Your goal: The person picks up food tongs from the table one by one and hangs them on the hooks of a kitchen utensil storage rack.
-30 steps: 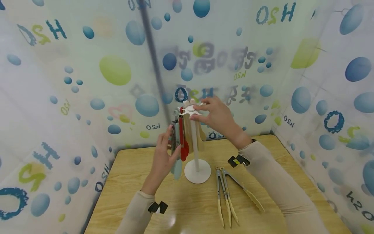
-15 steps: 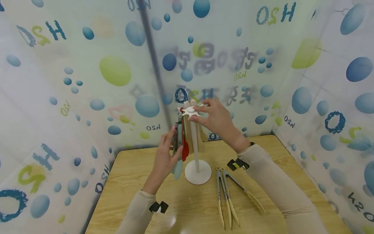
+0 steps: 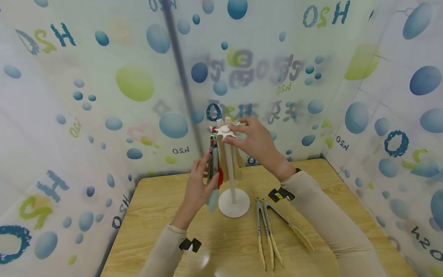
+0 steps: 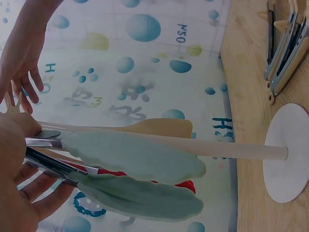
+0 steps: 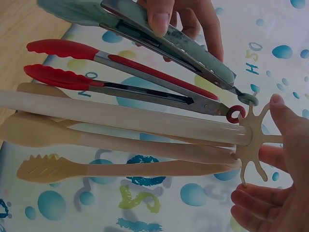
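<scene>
The left hand (image 3: 199,186) grips green-tipped metal tongs (image 5: 169,46) by their handles, thumb on one side and fingers on the other. The tongs' green ring (image 5: 247,99) is at an arm of the white stand's hooked top (image 5: 253,145); whether it is fully on the arm I cannot tell. Fingers and thumb of the right hand (image 3: 261,144) hold the stand's top. Red tongs (image 5: 159,77) hang from a neighbouring arm, mostly hidden behind the green ones in the head view. Beige utensils (image 5: 53,169) hang on the other side of the pole.
The stand's round white base (image 3: 234,207) rests on the wooden table (image 3: 155,207). To its right lie two metal tongs (image 3: 266,231) with beige tips, one spread wider. Patterned curtains (image 3: 135,82) stand close behind and at both sides.
The left hand has moved slightly right with the green tongs, bringing them closer to the pole and in front of the red tongs. The right hand has stayed on the stand's top.
</scene>
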Tool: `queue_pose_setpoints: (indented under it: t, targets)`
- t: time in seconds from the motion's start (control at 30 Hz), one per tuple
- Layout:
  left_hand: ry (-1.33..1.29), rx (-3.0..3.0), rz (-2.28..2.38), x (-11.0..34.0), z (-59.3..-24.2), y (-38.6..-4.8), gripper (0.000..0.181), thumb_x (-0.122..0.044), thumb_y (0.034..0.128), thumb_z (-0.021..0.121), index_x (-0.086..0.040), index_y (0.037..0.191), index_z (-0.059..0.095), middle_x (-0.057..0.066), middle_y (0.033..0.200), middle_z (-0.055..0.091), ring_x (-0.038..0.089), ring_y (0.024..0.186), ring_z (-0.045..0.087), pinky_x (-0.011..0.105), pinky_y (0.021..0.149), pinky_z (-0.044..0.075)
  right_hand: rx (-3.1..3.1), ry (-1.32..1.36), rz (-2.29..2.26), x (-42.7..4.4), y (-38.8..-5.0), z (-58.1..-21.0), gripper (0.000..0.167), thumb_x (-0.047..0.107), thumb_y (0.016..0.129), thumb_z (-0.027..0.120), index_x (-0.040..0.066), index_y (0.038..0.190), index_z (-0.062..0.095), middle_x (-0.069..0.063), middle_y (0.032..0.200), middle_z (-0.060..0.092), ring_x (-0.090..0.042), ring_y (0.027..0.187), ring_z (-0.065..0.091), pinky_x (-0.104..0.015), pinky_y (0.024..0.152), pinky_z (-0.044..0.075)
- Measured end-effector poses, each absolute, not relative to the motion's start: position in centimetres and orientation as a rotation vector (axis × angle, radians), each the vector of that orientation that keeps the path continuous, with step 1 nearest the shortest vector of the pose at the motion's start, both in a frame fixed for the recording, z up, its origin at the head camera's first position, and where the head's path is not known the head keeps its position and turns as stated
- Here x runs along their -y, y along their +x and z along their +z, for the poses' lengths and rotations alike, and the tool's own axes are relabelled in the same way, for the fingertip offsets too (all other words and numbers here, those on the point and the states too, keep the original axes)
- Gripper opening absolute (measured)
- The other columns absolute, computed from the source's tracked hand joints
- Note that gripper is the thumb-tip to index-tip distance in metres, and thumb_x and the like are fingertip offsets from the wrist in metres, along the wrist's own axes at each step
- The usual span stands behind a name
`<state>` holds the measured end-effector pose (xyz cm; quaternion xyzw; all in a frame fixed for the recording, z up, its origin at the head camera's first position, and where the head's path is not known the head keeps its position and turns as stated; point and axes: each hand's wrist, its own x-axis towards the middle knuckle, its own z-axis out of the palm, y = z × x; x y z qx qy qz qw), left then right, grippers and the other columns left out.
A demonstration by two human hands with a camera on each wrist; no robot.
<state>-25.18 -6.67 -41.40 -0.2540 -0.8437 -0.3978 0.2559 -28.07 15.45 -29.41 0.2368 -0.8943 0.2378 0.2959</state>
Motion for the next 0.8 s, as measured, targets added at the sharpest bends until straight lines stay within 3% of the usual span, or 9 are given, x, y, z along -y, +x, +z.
queue_pose_setpoints:
  t: [0.37,0.8]
  targets:
    - [-0.613,2.295,-1.223,6.0,-42.1,-25.4,0.074,-0.019,0.0956,0.066,-0.025,0.157,0.024,0.015,0.128,0.052,0.031,0.107,0.064,0.045,0.083,0.06,2.37,0.626,0.664,-15.5,-27.9,-29.6,0.054,0.049,0.082,0.075,0.019,0.126,0.07,-0.017,0.129,0.061,-0.033,0.118,0.06,-0.046,0.081,0.058]
    - [-0.594,2.242,-1.318,5.1,-42.7,-25.5,0.064,-0.016,0.0946,0.066,-0.016,0.151,0.035,0.016,0.128,0.051,0.032,0.106,0.062,0.051,0.081,0.059,2.351,0.63,0.682,-15.5,-28.2,-30.1,0.053,0.046,0.081,0.077,0.02,0.127,0.069,-0.017,0.134,0.059,-0.033,0.121,0.059,-0.047,0.084,0.058]
